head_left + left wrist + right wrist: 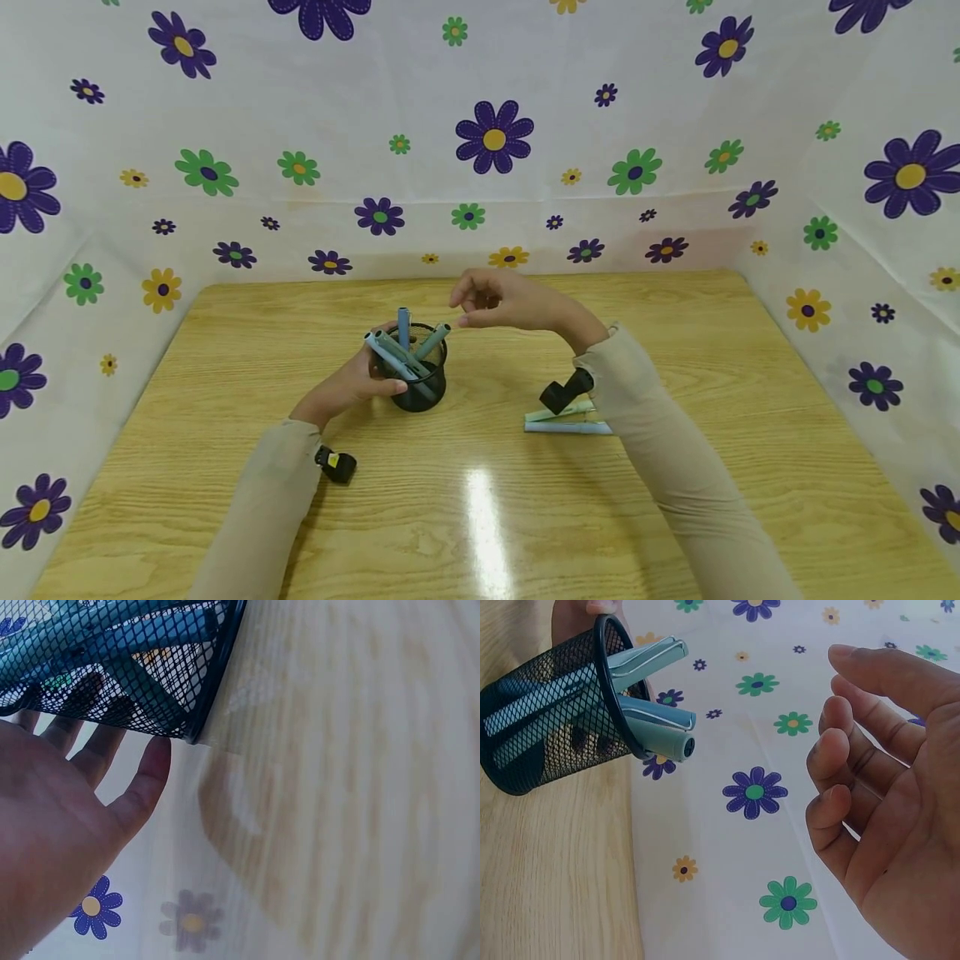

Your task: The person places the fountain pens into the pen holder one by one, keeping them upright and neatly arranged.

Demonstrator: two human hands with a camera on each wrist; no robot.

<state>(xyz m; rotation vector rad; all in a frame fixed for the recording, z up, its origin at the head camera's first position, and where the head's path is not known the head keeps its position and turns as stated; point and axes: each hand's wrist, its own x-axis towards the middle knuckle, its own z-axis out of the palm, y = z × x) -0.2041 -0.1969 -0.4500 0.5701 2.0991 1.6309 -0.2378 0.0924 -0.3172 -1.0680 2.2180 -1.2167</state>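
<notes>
A black mesh pen holder (420, 397) stands on the table, left of the middle. Several blue and green capped pens (404, 332) lean inside it, their ends above the rim. My left hand (356, 385) holds the pen holder from its left side, with the thumb at the front. In the left wrist view the fingers of that hand (67, 802) lie along the mesh (142, 697). Up and to the right of the holder, my right hand (517, 302) hovers with loosely bent fingers and nothing in them. The right wrist view shows this hand (892, 780) apart from the pens.
A light green pen (558, 412) and a light blue pen (567, 427) lie side by side on the wooden table (420, 517), partly behind my right forearm. A white cloth (420, 100) with printed flowers rises at the back and both sides.
</notes>
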